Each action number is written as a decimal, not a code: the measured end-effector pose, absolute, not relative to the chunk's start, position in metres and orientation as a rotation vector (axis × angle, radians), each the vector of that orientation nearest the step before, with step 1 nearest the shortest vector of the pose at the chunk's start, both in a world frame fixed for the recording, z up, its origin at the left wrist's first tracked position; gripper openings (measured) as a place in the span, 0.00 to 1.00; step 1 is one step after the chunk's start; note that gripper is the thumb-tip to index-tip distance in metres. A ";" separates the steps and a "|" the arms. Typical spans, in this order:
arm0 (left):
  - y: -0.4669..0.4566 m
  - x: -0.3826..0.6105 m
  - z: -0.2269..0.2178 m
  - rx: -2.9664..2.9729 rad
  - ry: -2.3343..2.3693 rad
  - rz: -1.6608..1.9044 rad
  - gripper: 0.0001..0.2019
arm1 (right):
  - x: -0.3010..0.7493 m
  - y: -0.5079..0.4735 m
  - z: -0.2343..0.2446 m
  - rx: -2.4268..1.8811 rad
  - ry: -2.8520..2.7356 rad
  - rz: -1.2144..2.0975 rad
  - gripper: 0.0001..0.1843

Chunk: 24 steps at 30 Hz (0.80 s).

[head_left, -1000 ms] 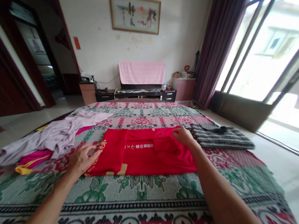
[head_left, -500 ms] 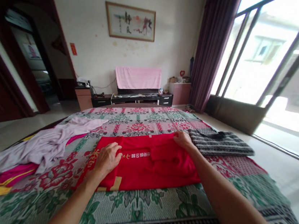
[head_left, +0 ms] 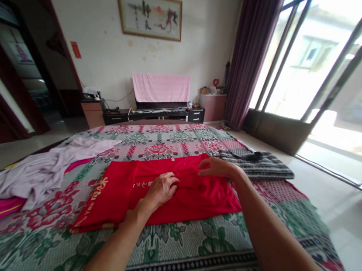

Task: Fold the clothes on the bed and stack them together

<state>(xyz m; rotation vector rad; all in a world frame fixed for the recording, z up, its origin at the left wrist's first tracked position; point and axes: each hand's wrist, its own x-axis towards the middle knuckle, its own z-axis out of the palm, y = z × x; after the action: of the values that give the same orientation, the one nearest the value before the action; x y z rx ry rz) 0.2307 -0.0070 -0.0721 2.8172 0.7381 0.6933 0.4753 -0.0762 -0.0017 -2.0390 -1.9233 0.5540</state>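
Note:
A red shirt (head_left: 190, 207) with gold and white printed lettering lies partly folded on the patterned bedspread (head_left: 168, 247), its right half loosely creased. My left hand (head_left: 163, 187) is on the middle of the shirt, fingers curled together against a fold of cloth; the fingertips are partly hidden. Over the shirt's right part, my right hand (head_left: 216, 167) is open, with fingers stretched leftward and nothing visible in them. Just beyond that hand lies a folded grey-and-black striped knit garment (head_left: 264, 165).
A pale lilac garment (head_left: 49, 167) is heaped at the left over magenta-and-yellow cloth (head_left: 7, 207). Beyond the bed stands a low black cabinet (head_left: 116, 118) with a pink cloth (head_left: 162, 86) draped above it. A sliding glass door (head_left: 326, 60) is at the right.
My left hand has moved right to the shirt's middle. My right hand has let go of the far right edge and opened. The gold patch at the near left is now mostly hidden.

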 end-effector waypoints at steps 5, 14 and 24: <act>-0.008 0.231 -0.081 2.749 0.722 0.787 0.11 | 0.449 -0.081 0.011 -2.112 -2.202 0.726 0.17; 0.001 0.235 -0.076 2.496 0.831 0.981 0.14 | 0.444 -0.075 0.007 -2.146 -2.318 0.294 0.16; -0.007 0.239 -0.067 2.479 0.737 0.995 0.10 | 0.469 -0.088 0.023 -2.131 -2.190 0.576 0.09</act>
<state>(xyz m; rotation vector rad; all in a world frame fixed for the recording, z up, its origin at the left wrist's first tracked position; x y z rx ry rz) 0.2390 -0.0075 -0.0674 2.4789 0.7368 0.9949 0.4694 -0.0881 0.0233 -2.1311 -2.1897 0.5760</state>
